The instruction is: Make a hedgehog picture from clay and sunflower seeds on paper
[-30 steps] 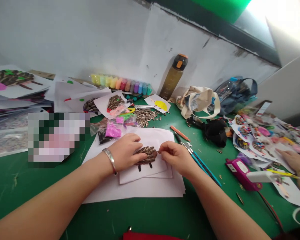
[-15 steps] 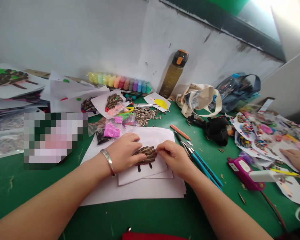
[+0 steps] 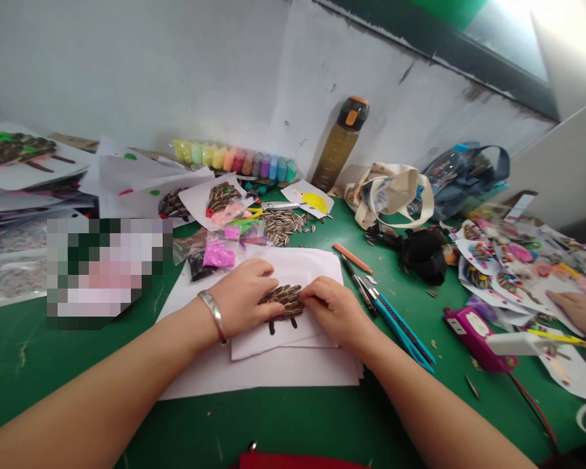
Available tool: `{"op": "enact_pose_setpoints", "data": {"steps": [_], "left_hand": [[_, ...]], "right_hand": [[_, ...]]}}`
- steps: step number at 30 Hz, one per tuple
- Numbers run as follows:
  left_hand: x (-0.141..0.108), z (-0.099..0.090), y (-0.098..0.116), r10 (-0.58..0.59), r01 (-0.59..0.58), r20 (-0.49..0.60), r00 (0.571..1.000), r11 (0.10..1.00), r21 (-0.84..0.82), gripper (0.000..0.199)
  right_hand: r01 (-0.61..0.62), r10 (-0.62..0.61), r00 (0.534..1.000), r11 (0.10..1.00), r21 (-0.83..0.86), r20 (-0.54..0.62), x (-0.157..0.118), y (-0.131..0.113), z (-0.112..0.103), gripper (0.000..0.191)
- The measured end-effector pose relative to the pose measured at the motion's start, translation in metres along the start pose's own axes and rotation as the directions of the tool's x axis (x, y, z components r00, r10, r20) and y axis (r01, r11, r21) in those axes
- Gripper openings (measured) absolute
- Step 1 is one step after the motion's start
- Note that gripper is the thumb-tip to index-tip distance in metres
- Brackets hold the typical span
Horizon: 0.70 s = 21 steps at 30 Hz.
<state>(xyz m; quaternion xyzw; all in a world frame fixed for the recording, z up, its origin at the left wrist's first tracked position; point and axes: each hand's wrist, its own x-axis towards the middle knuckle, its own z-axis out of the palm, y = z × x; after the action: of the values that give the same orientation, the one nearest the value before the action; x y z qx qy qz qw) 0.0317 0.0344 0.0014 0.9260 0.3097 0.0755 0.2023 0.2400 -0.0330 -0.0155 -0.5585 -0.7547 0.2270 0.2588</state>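
On a small white paper card (image 3: 254,345) lies a hedgehog shape made of striped sunflower seeds (image 3: 286,301), with two dark legs below it. My left hand (image 3: 247,293), a silver bangle at its wrist, rests on the card at the left of the shape, fingers apart and thumb against its lower edge. At the shape's right end, my right hand (image 3: 334,309) has thumb and index finger pinched together; whatever they hold is hidden. Larger white sheets (image 3: 200,374) lie beneath the card.
Loose sunflower seeds (image 3: 286,225) and clay packets (image 3: 219,253) sit behind my hands. Blue tweezers (image 3: 400,326) and an orange pen (image 3: 352,258) lie to the right. Farther right are a magenta device (image 3: 478,339) and another person's hand (image 3: 573,306). A bottle (image 3: 339,146) leans against the wall.
My right hand's pinched fingertips have shifted slightly left and down, closer over the right end of the seed hedgehog. My left hand has stayed almost still.
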Motion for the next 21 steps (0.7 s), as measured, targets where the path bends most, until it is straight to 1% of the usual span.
{"op": "enact_pose_setpoints", "data": {"steps": [3,6,9,15,21], "left_hand": [[0.0003,-0.0004,0.0003,-0.001,0.001,0.003,1.0,1.0,0.003,0.031],[0.0002,-0.0001,-0.0002,-0.001,0.001,0.007,1.0,1.0,-0.003,0.03],[-0.0003,0.0014,-0.0016,0.001,-0.001,0.007,1.0,1.0,-0.008,0.029],[-0.0008,0.0025,-0.0029,0.014,-0.015,-0.029,0.999,1.0,-0.023,0.029],[0.0001,0.0008,-0.0013,0.008,-0.008,-0.014,1.0,1.0,-0.005,0.028]], "right_hand": [[0.013,-0.013,1.0,1.0,0.002,0.003,0.0001,-0.0009,0.0003,0.015],[-0.02,0.02,1.0,1.0,0.0,-0.02,-0.0021,0.0004,-0.0019,0.012],[-0.052,0.05,0.998,0.998,-0.045,-0.042,-0.0052,0.0032,-0.0054,0.009],[-0.038,0.038,0.999,0.996,-0.077,-0.005,-0.0046,0.0036,-0.0056,0.014],[-0.04,0.041,0.999,0.994,-0.105,0.001,-0.0025,-0.0009,-0.003,0.015]]}}
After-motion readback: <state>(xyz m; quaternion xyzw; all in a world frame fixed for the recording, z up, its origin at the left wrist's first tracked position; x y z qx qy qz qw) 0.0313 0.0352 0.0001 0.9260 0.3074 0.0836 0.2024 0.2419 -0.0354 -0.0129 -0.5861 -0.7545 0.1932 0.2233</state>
